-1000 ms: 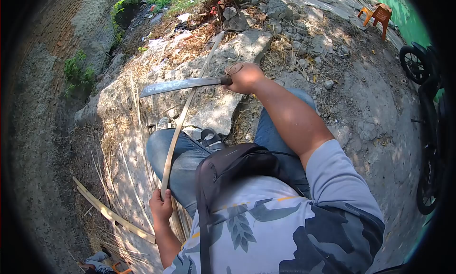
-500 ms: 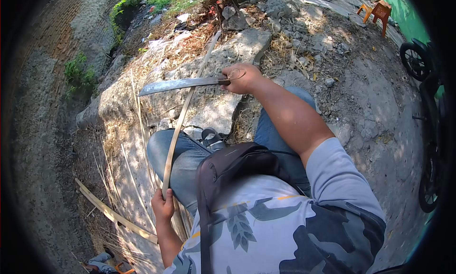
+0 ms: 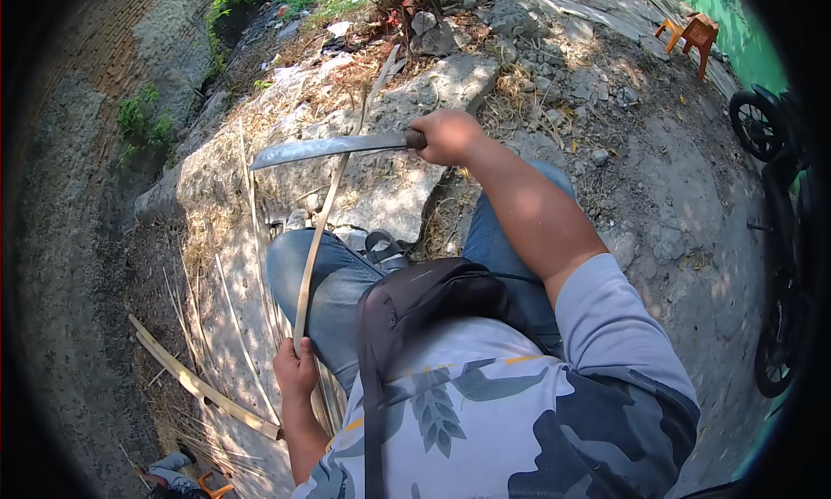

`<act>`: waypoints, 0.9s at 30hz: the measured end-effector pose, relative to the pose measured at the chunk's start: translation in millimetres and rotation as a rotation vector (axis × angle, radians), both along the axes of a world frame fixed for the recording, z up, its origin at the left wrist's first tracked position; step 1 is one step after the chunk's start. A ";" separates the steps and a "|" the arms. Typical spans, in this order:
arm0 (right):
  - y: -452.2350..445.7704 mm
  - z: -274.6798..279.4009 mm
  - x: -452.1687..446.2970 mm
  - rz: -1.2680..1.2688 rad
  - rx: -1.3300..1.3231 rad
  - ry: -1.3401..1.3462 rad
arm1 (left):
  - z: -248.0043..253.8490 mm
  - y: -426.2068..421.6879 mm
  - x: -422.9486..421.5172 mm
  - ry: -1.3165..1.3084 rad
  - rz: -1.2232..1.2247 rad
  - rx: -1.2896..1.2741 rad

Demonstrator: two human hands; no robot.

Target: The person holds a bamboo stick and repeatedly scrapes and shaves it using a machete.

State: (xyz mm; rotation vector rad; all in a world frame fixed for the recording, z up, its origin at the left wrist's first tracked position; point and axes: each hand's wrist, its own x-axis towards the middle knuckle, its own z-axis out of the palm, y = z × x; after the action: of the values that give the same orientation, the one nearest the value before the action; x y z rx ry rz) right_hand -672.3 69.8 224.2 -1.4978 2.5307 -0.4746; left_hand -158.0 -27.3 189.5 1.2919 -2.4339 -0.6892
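Right grip [image 3: 448,137] is clenched round the handle [image 3: 417,140] of a machete [image 3: 346,146], and I see its blade [image 3: 299,152] crossing over a long pale strip [image 3: 333,193]; whether they touch, I cannot tell. My left grip [image 3: 298,371] grasps the strip's near end, and the strip runs out over the jeans [image 3: 346,283] and a concrete slab [image 3: 454,79].
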 end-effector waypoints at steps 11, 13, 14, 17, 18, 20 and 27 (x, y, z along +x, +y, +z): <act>-3.3 13.3 40.5 0.279 0.175 0.050 | 8.1 -11.0 3.3 -0.043 0.018 -0.048; -7.5 10.5 41.2 0.311 0.138 0.047 | 14.5 -9.5 1.2 -0.076 0.035 -0.058; -10.2 3.4 35.4 0.303 0.091 0.044 | 8.2 -8.9 1.9 -0.015 0.023 -0.043; -8.9 0.5 12.4 0.133 0.050 -0.027 | -11.1 -10.2 4.6 0.060 -0.002 -0.021; -7.9 1.0 4.9 0.022 0.062 -0.116 | -11.5 -9.6 4.9 0.063 0.006 -0.002; -7.3 -11.7 -12.9 -0.081 -0.008 -0.134 | -11.1 -8.5 1.5 0.074 0.018 0.037; 4.3 -7.7 7.9 0.110 -0.179 -0.042 | -18.9 -10.9 2.2 0.113 0.022 0.142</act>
State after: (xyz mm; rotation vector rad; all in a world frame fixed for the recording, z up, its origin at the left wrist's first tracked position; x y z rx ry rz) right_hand -664.4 74.1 216.6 -1.6580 2.4138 -0.7237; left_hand -155.8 -38.2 170.6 1.2921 -2.3135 -0.9173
